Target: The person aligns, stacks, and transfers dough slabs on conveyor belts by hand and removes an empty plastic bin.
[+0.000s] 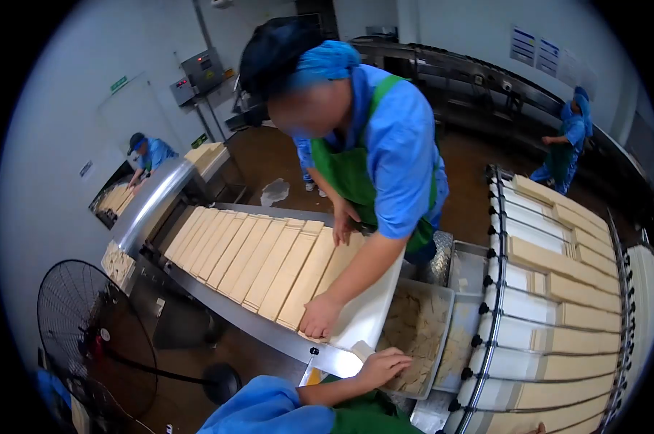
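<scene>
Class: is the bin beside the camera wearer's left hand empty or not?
Not empty: many pale broken pieces lie spread inside the bin.

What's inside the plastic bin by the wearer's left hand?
The bin holds broken, flat beige pieces. The topmost ones hide whatever lies beneath, and the left hand blocks part of the near end.

Floor fan (pixel 104 335): stands on the floor (pixel 460 155) at its near left corner, caged in wire. Control box (pixel 202 71): mounted on the left wall (pixel 74 123), with a smaller box (pixel 183 91) adjoining (red display lit). Green sign (pixel 118 84): fixed above the door's upper edge. Printed notices (pixel 523 45): fixed side by side on the right wall, above dark metal machinery (pixel 460 72). Person in blue (pixel 574 134): positioned near the floor's far right edge.
</scene>
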